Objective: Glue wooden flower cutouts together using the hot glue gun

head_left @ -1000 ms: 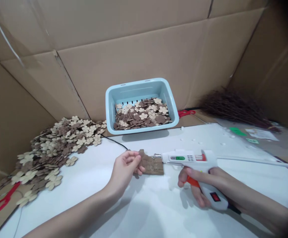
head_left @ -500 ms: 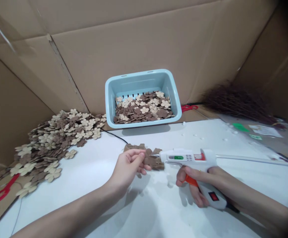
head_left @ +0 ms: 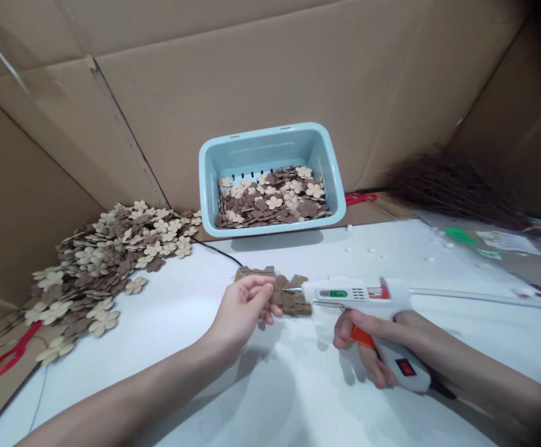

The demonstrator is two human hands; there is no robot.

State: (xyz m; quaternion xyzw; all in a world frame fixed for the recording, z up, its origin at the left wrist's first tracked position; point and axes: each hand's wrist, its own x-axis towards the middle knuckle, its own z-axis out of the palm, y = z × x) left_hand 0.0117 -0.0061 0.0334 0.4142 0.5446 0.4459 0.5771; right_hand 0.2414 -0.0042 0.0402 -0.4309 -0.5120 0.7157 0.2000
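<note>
My right hand [head_left: 368, 338] is wrapped round the grip of a white hot glue gun [head_left: 358, 297], fingers at its orange trigger. A long clear glue stick [head_left: 479, 299] sticks out of the gun's back. The gun's metal nozzle points left, close to the fingertips of my left hand [head_left: 246, 304]. Thumb and forefinger of that hand are pinched together; what they hold is too small or hidden to make out. Just behind and beside these fingers, brown flower-shaped pieces [head_left: 293, 302] and a brown cardboard-like piece [head_left: 257, 271] lie on the white table, partly covered by the hand.
A light blue basket [head_left: 270, 231] of brown and cream flower pieces stands at the back. More flower pieces [head_left: 125, 248] are heaped at left, near red-handled scissors [head_left: 13, 355]. Another red handle [head_left: 361, 198] lies beside the basket. Dark twigs [head_left: 456, 189] lie back right; cardboard walls [head_left: 261, 68] surround the table.
The whole view has shifted slightly. Both hands keep nearly the same pose, with the glue gun's nozzle still by my left fingertips.
</note>
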